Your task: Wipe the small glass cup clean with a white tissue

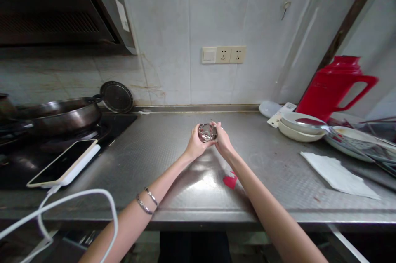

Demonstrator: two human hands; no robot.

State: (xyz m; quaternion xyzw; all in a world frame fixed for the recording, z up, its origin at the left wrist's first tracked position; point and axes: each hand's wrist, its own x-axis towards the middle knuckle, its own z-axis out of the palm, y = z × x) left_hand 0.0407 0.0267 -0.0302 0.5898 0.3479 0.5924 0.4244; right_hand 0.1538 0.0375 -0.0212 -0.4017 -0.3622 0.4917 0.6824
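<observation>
A small round glass-like container [207, 132] with a shiny rim is held between both hands over the middle of the metal counter [167, 139]. My left hand [196, 144] wraps round its left side, and two bracelets circle that wrist. On the right side, my right hand [222, 140] has its fingers closed against the container. What is inside it is too small to tell. A torn red scrap [230, 180] lies on the counter beside my right forearm.
At left, a pan [64, 116] sits on the black stove, with a phone [63, 164] and white cable nearer. To the right stand a red thermos [331, 90], stacked bowls [301, 133] and a white paper sheet [338, 175]. Sockets [230, 55] are on the wall.
</observation>
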